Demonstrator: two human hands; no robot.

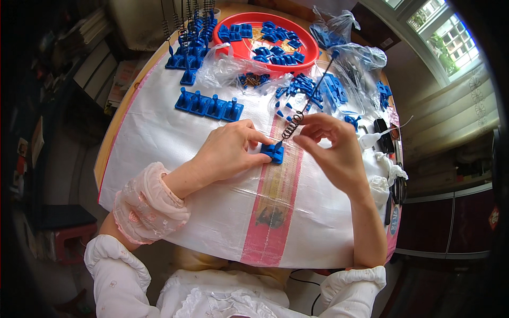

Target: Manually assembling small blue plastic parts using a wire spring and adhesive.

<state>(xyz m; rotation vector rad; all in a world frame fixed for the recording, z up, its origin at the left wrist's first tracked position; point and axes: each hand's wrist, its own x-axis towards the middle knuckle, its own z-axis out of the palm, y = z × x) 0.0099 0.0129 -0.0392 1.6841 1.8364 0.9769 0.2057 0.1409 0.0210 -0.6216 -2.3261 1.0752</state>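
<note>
Pinched at its left side by the thumb and index finger of my left hand (225,148), a small blue plastic base (272,153) rests on the white sheet. A blue cone stands on it, and from the cone a black coil spring (292,126) rises, tilted to the right. The spring runs on into a straight dark wire with a blue tip (335,54) at its far end. My right hand (331,146) is beside the coil, thumb and index finger apart. Whether its index fingertip touches the coil, I cannot tell.
Farther left lies a row of blue bases with pegs (209,106). Finished-looking bases with upright springs (188,53) crowd the far left. A red tray (313,58) holds blue parts. Loose blue pieces (305,87), plastic bags (366,58) and a white glue bottle (369,140) lie right.
</note>
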